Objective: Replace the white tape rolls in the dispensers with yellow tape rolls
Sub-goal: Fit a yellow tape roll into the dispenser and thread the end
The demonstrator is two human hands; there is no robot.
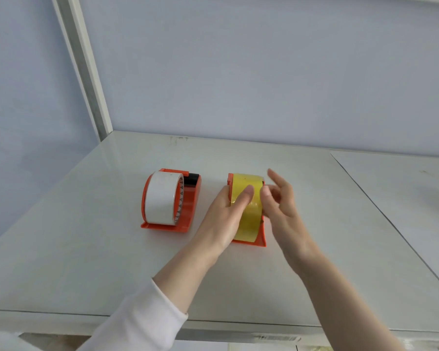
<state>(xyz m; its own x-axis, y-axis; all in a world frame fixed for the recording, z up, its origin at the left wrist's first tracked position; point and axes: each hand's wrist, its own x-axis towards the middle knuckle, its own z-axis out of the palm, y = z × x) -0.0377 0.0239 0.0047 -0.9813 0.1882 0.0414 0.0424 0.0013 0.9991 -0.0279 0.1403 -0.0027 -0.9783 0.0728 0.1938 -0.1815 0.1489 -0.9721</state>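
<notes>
Head camera looks forward and down (closely) onto table (86,249).

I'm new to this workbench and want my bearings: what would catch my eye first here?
Brightest is the yellow tape roll sitting in the right orange dispenser, with the left hand resting on it and the right hand spread open at its side. To its left, standing apart and untouched, the left orange dispenser holds a white tape roll. Both stand on a pale table.
</notes>
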